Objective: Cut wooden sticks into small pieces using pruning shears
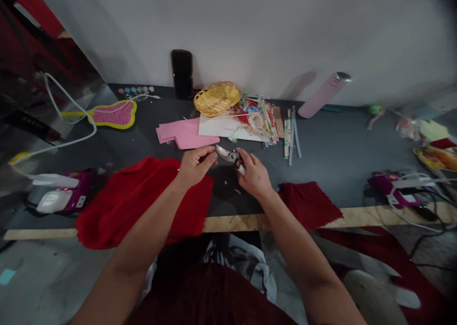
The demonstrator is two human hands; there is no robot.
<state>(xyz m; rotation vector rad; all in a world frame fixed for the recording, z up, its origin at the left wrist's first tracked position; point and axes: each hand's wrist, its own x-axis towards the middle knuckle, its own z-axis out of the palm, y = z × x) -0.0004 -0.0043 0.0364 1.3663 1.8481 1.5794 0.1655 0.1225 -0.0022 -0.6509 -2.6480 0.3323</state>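
My right hand (254, 175) is wrapped round the handles of a pair of pruning shears (228, 156), whose blades point left. Close to the blade tip, my left hand (195, 167) is closed in a pinch; a small pale end shows beside its fingers, but what it holds is too small to name. Under my left forearm lies a large red cloth (143, 187). A smaller dark red cloth (309, 203) with a zigzag edge rests to the right of my right wrist. Tiny scraps lie on the table below the shears.
Pink sheets (185, 133), a wicker basket (217, 98) and a pile of craft bits (259, 120) lie beyond my hands. A phone (182, 75) leans on the wall. A pink bottle (323, 96) leans at right. Purple power strips (80, 189) with cables sit at both sides.
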